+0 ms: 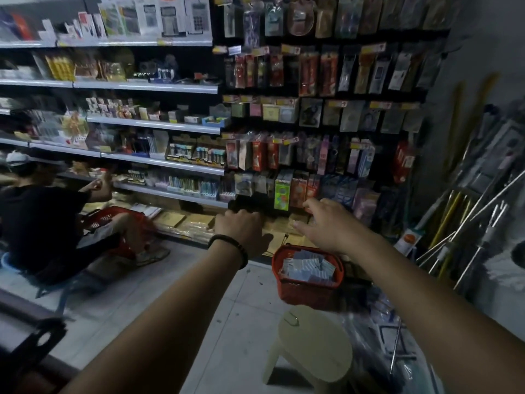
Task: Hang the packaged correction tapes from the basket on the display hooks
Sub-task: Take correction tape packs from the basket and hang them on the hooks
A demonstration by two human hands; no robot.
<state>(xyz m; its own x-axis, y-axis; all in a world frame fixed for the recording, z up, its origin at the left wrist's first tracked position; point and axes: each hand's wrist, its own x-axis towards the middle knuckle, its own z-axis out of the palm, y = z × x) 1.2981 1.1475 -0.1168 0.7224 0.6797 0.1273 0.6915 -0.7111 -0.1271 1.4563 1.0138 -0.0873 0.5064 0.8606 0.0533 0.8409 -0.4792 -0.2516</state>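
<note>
A red basket [308,291] stands on the floor below the hook wall, filled with several white and pale blue correction tape packets [308,268]. The display hooks [298,189] carry rows of hanging packets on a dark panel. My left hand [241,226] reaches toward the low shelf edge with its fingers curled; whether they hold anything is hidden. My right hand [326,223] is stretched out with spread fingers just below the lowest row of hanging packets and holds nothing.
A cream plastic stool [315,345] stands near me, in front of the basket. A seated person in black [42,223] works at the left shelves beside another red basket [113,220]. Metal poles [468,223] lean at the right wall.
</note>
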